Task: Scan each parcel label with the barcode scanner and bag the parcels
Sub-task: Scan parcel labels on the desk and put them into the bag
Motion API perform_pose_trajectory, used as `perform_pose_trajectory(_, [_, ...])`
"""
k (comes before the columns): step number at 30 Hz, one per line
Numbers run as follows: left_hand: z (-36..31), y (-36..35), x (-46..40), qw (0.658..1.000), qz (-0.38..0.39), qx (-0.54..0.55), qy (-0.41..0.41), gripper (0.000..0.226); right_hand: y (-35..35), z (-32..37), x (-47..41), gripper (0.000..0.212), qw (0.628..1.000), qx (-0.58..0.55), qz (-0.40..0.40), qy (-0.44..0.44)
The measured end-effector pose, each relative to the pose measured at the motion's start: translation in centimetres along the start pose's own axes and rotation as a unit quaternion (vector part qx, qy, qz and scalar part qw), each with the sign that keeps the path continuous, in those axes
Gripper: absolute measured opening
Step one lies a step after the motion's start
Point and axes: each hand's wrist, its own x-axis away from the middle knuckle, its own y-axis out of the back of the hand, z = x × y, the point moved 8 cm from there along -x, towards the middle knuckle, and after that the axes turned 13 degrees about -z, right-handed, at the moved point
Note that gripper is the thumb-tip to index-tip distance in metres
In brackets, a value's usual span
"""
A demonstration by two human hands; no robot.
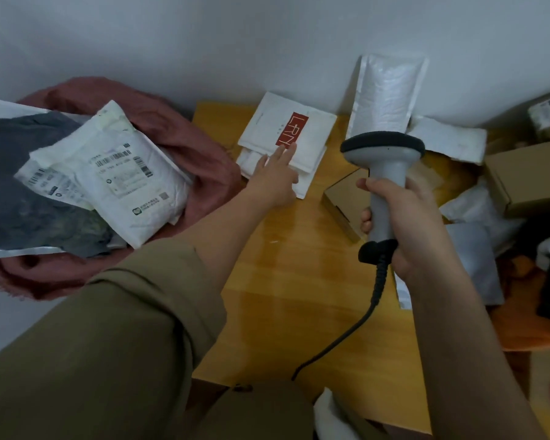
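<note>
My right hand (pixel 407 217) grips the grey handle of the barcode scanner (pixel 383 160), held upright above the wooden table (pixel 283 281) with its black cord trailing down. My left hand (pixel 275 177) reaches forward with straight fingers onto a white mailer with a red label (pixel 311 131), which tops a small stack at the table's far edge. To the left, a pink bag (pixel 204 160) holds a white labelled parcel (pixel 131 176), a second labelled parcel (pixel 50 182) and a dark grey one (pixel 19 198).
A tall white bubble mailer (pixel 388 93) leans against the wall. A small brown box (pixel 343 201) lies behind the scanner. More cardboard boxes (pixel 527 179) and white mailers (pixel 448 138) crowd the right side, with orange cloth (pixel 527 331) below.
</note>
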Motion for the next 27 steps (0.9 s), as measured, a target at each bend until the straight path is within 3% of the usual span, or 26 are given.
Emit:
perform_pose_trajectory(7, [-0.1, -3.7, -1.2, 0.992, 0.116, -0.032, 0.019, 0.070, 3.2, -1.4, -1.6, 0.012, 0.999, 0.013, -0.036, -0.018])
perform_pose_trajectory(15, [-0.6, -2.5, -0.5, 0.994, 0.083, -0.070, -0.005, 0.080, 2.0, -1.0, -1.7, 0.010, 1.000, 0.022, -0.011, -0.012])
perform_pose_trajectory(17, [-0.9, -1.7, 0.1, 0.997, 0.036, -0.067, -0.022, 0.077, 1.5, -1.1, -1.3, 0.009, 1.000, 0.026, 0.000, -0.011])
perform_pose_trajectory(20, [-1.8, 1.2, 1.6, 0.992, -0.107, -0.030, -0.065, 0.061, 1.3, -1.3, -0.6, 0.009, 1.000, 0.018, 0.002, -0.016])
perform_pose_trajectory(24, [-3.6, 6.1, 5.6, 0.941, -0.289, 0.092, -0.152, 0.025, 1.6, -1.7, 0.3, 0.007, 1.000, 0.003, -0.006, -0.026])
perform_pose_trajectory(27, [-3.9, 8.4, 8.5, 0.901, -0.378, 0.165, -0.137, 0.010, 1.8, -1.9, 1.1, 0.006, 1.000, -0.011, -0.006, -0.023])
